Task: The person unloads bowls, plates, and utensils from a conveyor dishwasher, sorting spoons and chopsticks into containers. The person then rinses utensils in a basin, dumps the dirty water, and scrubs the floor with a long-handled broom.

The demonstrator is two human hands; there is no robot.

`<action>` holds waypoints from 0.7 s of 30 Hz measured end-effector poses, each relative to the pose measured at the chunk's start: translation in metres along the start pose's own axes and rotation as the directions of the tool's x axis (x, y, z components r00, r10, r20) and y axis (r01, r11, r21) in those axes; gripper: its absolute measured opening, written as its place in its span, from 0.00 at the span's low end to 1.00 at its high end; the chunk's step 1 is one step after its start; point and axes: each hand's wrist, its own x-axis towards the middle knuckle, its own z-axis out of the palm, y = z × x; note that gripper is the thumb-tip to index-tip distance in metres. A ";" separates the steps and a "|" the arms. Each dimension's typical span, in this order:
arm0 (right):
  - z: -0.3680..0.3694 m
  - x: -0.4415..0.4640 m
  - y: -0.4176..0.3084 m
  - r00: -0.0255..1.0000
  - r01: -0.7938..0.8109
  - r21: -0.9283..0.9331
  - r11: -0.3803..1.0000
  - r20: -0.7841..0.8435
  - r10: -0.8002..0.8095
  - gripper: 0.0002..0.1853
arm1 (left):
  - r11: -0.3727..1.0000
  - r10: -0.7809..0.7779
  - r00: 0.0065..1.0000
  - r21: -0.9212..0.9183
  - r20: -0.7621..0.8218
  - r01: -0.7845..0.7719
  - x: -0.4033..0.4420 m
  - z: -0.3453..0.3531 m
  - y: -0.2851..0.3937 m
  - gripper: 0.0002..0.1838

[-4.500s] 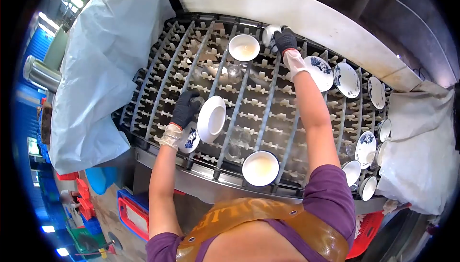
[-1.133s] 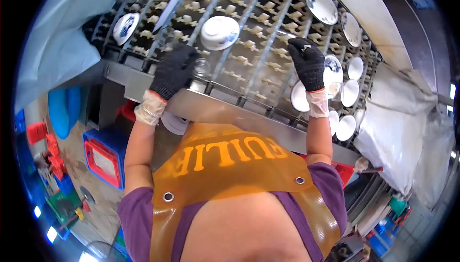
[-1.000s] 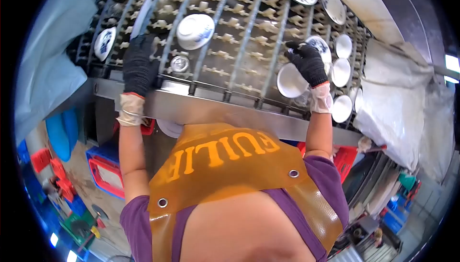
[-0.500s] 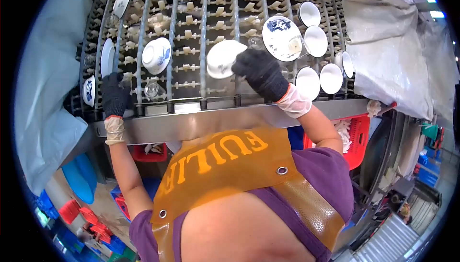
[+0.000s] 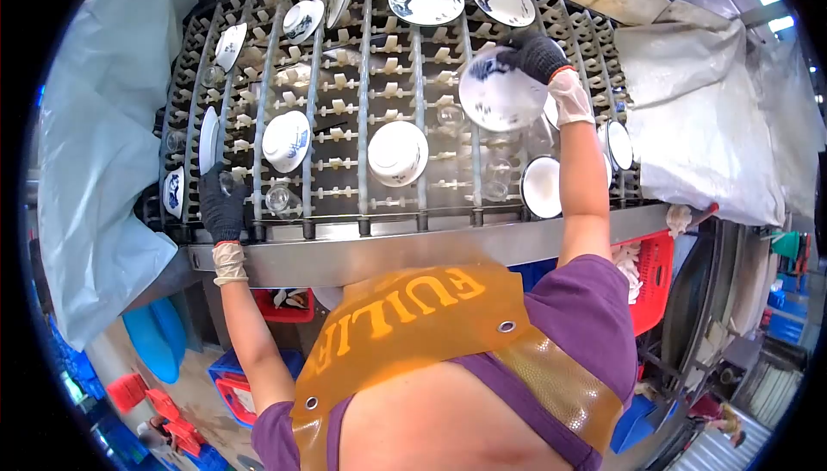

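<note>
My left hand (image 5: 224,204), in a black glove over a clear one, is closed around a small clear glass (image 5: 226,182). Its fingertips are just below a white plate (image 5: 208,139) standing on edge. My right hand (image 5: 536,57), gloved the same way, grips the upper right rim of a large white plate (image 5: 501,96) with a dark blue pattern; the plate is smeared by motion. Between my hands, a white bowl (image 5: 398,154) and a blue-patterned bowl (image 5: 287,141) lean on the pegs of the conveyor rack (image 5: 336,187).
Patterned plates (image 5: 426,0) lie at the far side. White bowls (image 5: 541,187) stand by my right forearm, partly hidden. Clear glasses (image 5: 280,199) sit among the pegs. A metal edge (image 5: 413,243) runs along the front. Plastic sheets (image 5: 715,118) hang at both sides. A red basket (image 5: 655,281) is below right.
My right hand has moved from the white bowl up and right to the large patterned plate. The bowl now sits on the pegs, untouched. My left hand stays near the upright plate.
</note>
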 end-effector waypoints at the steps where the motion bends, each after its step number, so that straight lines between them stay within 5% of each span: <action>1: -0.001 0.001 -0.004 0.978 -0.121 -0.117 0.986 -0.183 0.098 0.19 | 0.999 0.028 0.996 -0.039 -0.085 -0.031 -0.001 -0.002 0.003 0.32; 3: -0.014 0.007 -0.014 0.957 -0.120 -0.169 0.978 -0.282 0.069 0.21 | 0.983 -0.047 0.993 -0.180 -0.111 0.027 -0.003 -0.020 0.018 0.32; 5: -0.018 0.023 -0.023 0.982 -0.149 -0.139 0.979 -0.137 0.130 0.22 | 0.881 -0.207 0.967 -0.459 -0.150 0.117 -0.002 -0.040 0.033 0.31; 7: -0.004 0.047 -0.027 0.995 0.077 -0.277 0.958 0.080 -0.057 0.24 | 0.869 -0.157 0.972 -0.492 -0.175 0.052 0.001 -0.051 0.043 0.29; 9: -0.006 0.065 -0.043 0.996 0.029 -0.177 0.984 -0.076 -0.043 0.25 | 0.790 -0.087 0.988 -0.595 0.128 0.147 0.003 -0.072 0.081 0.29; 10: 0.000 0.085 -0.036 0.990 -0.025 -0.112 0.993 -0.142 0.009 0.24 | 0.783 -0.032 0.939 -0.575 0.343 0.237 0.006 -0.081 0.100 0.30; 13: 0.053 0.175 0.006 0.983 -0.081 -0.067 0.994 -0.168 0.068 0.30 | 0.919 0.303 0.803 -0.380 0.514 -0.103 0.012 -0.059 0.139 0.28; 15: 0.051 0.187 -0.006 0.977 -0.191 -0.004 0.982 -0.094 0.190 0.38 | 0.966 0.257 0.644 -0.182 0.720 -0.181 0.015 -0.038 0.167 0.26; 17: 0.044 0.206 -0.004 0.967 -0.248 0.036 0.968 -0.054 0.250 0.28 | 0.966 0.195 0.612 -0.040 0.766 -0.257 0.011 -0.008 0.174 0.28; 19: 0.031 0.208 -0.012 0.978 -0.113 0.220 0.969 -0.147 0.148 0.27 | 0.975 0.203 0.775 -0.051 0.599 -0.217 0.006 0.015 0.174 0.33; 20: 0.032 0.212 -0.020 0.943 -0.019 0.288 0.957 -0.314 0.113 0.26 | 0.999 0.028 0.715 -0.033 0.698 -0.006 0.012 0.018 0.183 0.36; 21: 0.019 0.199 -0.041 0.952 0.037 0.503 0.864 -0.281 0.122 0.25 | 0.999 0.031 0.715 -0.038 0.698 -0.007 0.013 0.023 0.185 0.36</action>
